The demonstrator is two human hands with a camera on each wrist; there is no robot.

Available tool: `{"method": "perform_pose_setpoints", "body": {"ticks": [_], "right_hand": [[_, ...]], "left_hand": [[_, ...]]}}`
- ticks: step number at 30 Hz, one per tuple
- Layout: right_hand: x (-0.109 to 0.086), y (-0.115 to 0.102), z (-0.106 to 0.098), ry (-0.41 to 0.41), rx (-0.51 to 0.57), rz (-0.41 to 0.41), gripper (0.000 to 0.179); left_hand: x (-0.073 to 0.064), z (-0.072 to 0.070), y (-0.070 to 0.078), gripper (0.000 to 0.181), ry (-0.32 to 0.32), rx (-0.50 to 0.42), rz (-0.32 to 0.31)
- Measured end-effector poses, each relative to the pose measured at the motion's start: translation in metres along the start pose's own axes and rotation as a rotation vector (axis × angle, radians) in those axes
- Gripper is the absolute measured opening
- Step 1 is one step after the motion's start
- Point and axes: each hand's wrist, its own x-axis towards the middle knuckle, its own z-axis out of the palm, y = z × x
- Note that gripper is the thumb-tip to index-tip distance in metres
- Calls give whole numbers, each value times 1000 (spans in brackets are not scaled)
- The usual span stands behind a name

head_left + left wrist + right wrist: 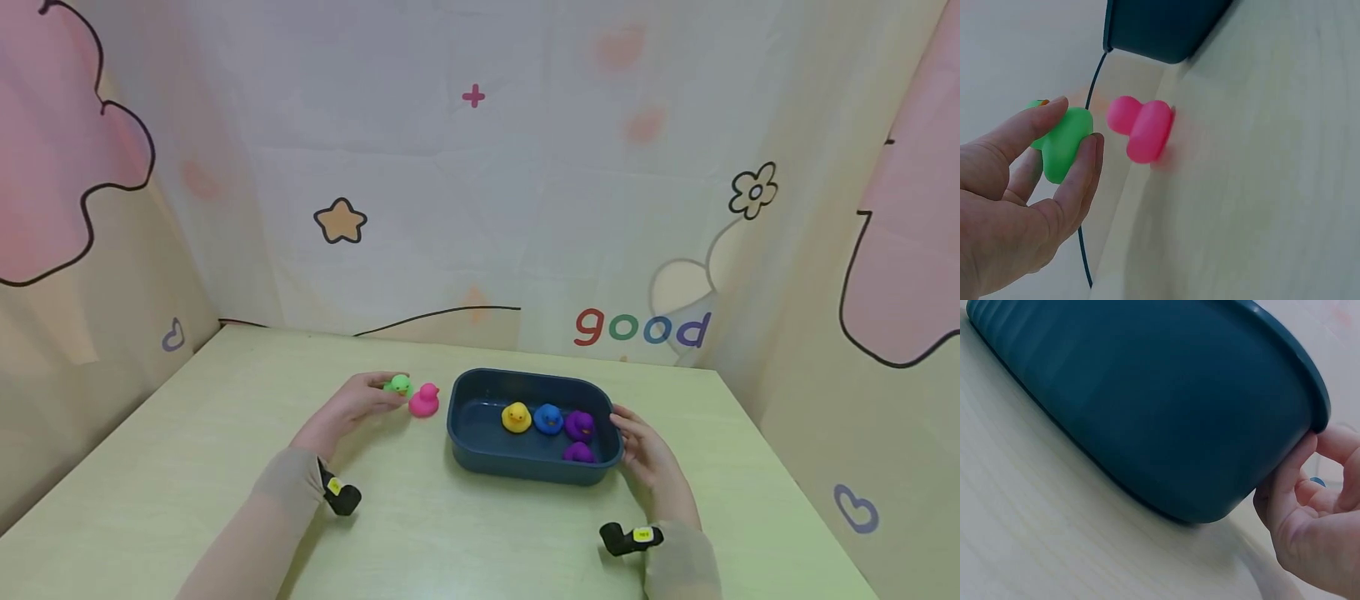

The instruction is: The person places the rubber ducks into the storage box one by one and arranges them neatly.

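My left hand (366, 397) holds a green rubber duck (401, 384) between thumb and fingers; the duck (1066, 144) shows between the fingertips in the left wrist view. Just right of it, a pink rubber duck (424, 401) sits on the table, left of a dark blue rectangular bin (517, 468). In the bin are a yellow duck (516, 417), a blue duck (549, 419) and two purple ducks (580, 426), one partly hidden by the front wall. My right hand (647, 446) grips the bin's right end by the rim, as the hand (1316, 512) also shows in the right wrist view.
The pale wooden table (420, 533) reaches back to a printed cloth backdrop (465, 208), with cloth also at both sides. Black cameras (341, 497) are strapped on both wrists.
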Motion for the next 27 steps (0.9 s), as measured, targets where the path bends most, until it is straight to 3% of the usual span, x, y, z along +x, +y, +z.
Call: {"method": "perform_pose_setpoints", "body": {"ticks": [7,17,27], "right_hand": [[2,1,0,13,-7,3,17],[4,1,-3,20,-18,2,17],[2,0,-1,12,16,9,19]], "left_hand": [[8,18,13,58,-26,-34,8],[21,57,32,53,-48,-91,14],[21,98,45,51,-91,-71,16]]}}
